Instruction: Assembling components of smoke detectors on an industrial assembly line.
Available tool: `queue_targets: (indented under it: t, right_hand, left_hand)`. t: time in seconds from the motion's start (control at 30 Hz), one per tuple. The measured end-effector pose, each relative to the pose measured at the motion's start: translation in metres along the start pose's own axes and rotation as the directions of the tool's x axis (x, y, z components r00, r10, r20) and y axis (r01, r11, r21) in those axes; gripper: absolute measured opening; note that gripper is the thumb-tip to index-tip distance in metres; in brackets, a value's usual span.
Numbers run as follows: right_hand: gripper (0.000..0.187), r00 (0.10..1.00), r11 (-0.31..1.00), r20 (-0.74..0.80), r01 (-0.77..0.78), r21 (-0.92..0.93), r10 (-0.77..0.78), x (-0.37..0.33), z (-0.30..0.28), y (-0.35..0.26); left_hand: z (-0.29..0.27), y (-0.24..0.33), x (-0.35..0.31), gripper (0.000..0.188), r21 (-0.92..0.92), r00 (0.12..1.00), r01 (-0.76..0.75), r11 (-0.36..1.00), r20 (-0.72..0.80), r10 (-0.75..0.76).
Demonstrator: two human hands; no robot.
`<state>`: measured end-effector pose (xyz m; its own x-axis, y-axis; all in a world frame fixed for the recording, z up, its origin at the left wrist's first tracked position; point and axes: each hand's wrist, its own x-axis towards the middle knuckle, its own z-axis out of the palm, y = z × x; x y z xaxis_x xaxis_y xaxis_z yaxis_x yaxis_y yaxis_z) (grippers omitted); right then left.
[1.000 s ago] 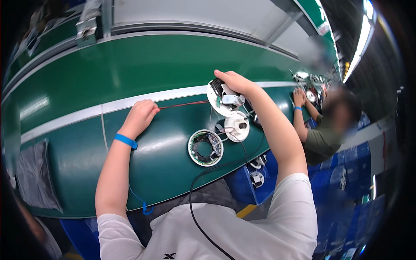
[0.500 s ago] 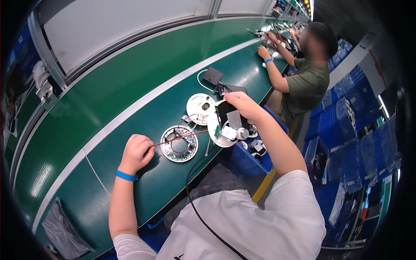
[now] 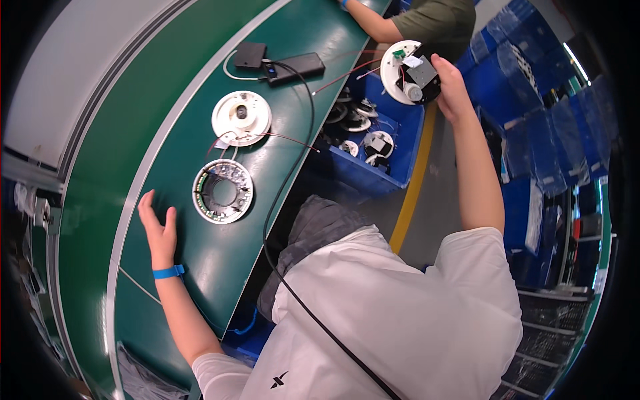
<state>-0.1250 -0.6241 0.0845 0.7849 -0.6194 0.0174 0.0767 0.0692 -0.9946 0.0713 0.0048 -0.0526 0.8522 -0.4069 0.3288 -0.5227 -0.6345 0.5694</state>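
Note:
Out to the right, my right hand (image 3: pixel 451 87) grips the edge of a round white device part (image 3: pixel 395 72) with a black inside, a metal plate and thin wires trailing leftward. It hangs in the air beyond the table edge, above and right of the blue bin. My left hand (image 3: pixel 159 227) is empty, fingers apart, just left of a white ring with a circuit board (image 3: pixel 200 195) on the green table. Behind that ring lies a white round housing (image 3: pixel 223 119) with a dark centre. Thin wires run between the two.
A blue bin (image 3: pixel 413 143) below the table edge holds several similar round parts (image 3: pixel 379 143). A black box (image 3: pixel 250 55) and a black power bank (image 3: pixel 297 69) lie at the back, with a black cable (image 3: pixel 313 110) crossing toward me. A co-worker's arm (image 3: pixel 370 23) rests at the far end.
My right hand has carried the round device part from above the table to the right, past the bin. My left hand has let go of the red wire and opened. The view has turned.

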Motion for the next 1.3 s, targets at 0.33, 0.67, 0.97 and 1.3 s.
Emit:
queue_targets:
  t: [0.33, 0.67, 0.97, 1.3]
  right_hand:
    - [0.029, 0.802, 0.965, -0.556, -0.264, -0.002, 0.218, 0.028, -0.121, 0.183]
    - [0.049, 0.468, 0.91, -0.781, -0.229, 0.345, 0.414, 0.074, -0.123, 0.324]
    - [0.04, 0.388, 0.795, -0.698, -0.208, 0.569, 0.601, 0.075, -0.158, 0.399]
    - [0.034, 0.501, 0.48, -0.843, -0.799, -0.362, 0.199, 0.076, -0.167, 0.421]
  left_hand:
    - [-0.001, -0.014, -0.005, 0.054, 0.115, 0.997, 0.073, 0.991, -0.033, -0.069]
    - [-0.01, 0.008, -0.036, 0.043, 0.124, 0.981, 0.195, 0.973, -0.048, -0.19]
    - [-0.011, 0.018, -0.034, 0.048, 0.212, 0.982, 0.182, 0.96, 0.013, -0.189]
    - [-0.003, 0.027, -0.031, 0.082, -0.118, 0.963, 0.265, 0.957, -0.007, -0.268]
